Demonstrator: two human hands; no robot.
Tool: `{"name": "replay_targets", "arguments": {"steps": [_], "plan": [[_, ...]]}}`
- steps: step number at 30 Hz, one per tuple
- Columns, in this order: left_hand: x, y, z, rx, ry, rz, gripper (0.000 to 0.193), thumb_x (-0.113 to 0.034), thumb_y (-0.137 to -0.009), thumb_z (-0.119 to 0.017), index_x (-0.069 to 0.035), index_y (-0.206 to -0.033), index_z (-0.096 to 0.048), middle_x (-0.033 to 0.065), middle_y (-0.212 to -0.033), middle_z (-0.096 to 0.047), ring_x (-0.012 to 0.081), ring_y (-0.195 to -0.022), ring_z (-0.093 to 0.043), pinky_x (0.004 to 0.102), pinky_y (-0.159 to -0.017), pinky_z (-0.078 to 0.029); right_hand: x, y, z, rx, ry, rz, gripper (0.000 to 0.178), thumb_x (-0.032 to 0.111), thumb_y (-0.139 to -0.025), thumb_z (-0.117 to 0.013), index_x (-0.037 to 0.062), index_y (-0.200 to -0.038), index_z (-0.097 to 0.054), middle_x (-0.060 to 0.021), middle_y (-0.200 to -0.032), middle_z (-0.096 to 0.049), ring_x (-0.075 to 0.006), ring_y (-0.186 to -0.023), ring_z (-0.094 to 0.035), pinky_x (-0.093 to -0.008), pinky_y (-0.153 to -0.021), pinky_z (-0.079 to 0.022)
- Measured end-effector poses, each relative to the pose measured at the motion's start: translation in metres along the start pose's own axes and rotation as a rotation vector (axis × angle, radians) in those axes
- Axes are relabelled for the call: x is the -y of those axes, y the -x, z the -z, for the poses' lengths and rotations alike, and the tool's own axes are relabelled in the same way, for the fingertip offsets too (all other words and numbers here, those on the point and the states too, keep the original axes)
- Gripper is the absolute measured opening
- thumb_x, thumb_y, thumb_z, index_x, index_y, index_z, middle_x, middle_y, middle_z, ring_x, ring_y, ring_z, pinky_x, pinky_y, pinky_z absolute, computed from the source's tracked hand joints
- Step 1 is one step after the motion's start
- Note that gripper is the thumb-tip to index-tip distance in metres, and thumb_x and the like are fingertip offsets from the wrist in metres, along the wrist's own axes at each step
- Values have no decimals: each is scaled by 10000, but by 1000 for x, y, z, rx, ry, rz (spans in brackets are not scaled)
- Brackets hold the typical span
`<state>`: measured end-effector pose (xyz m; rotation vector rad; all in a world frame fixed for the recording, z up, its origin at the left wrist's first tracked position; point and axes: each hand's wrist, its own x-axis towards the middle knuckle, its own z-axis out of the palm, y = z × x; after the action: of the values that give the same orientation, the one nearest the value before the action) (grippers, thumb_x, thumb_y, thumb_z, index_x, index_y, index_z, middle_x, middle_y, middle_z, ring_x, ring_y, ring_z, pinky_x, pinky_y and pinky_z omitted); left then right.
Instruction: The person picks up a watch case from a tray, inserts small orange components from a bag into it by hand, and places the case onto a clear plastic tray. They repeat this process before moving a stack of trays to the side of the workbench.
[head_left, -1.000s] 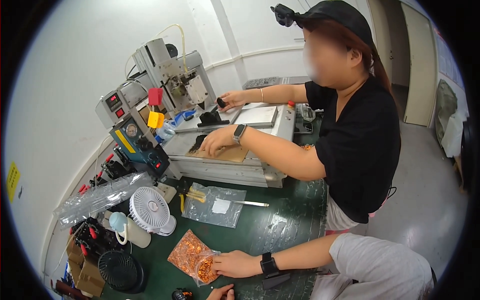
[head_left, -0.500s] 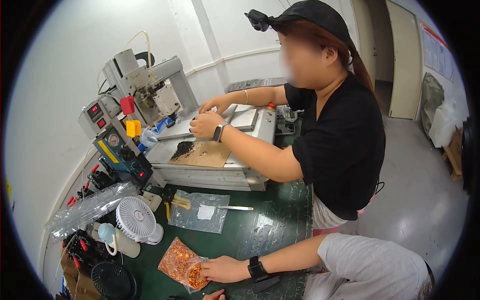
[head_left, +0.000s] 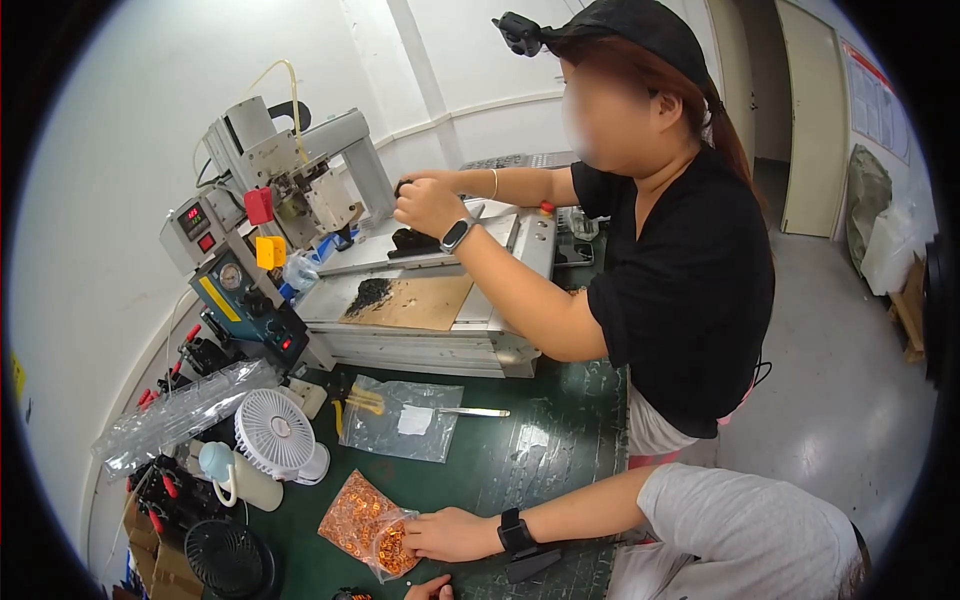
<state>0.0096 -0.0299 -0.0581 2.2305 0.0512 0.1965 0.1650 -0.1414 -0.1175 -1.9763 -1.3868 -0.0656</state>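
here, right fingers (head_left: 418,541) touch a clear bag (head_left: 385,523) of orange pieces (head_left: 391,549), their grip unclear.

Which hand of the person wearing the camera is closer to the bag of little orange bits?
Right. The right hand touches the right side of the bag; the left hand, mostly cut off at the picture's bottom edge, sits lower down, apart from it.

Glossy clear plastic bag (head_left: 352,506), shiny coppery pieces (head_left: 391,549), scuffed green tabletop (head_left: 545,435)
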Motion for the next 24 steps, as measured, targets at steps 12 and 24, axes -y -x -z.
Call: {"name": "replay_targets", "arguments": {"steps": [12,24], "plan": [[11,2,-2,-83,-1,-127,155,-122,-882,-625,-40,-1004,-672,138,-805,-632,210,-664,-590,298,-661,-477,3,-1,1,5,38,18,136,175,-827,-590,107,-941,-559,-59,-974,-543,-258,-923,-592,-376,-686,-504],[11,4,-2,-77,-21,-117,147,-119,-884,-623,-36,-996,-671,137,-801,-627,208,-658,-589,296,-654,-475,4,1,-2,31,20,-1,140,183,-839,-589,111,-958,-568,-55,-962,-545,-254,-916,-603,-369,-676,-513]]}}
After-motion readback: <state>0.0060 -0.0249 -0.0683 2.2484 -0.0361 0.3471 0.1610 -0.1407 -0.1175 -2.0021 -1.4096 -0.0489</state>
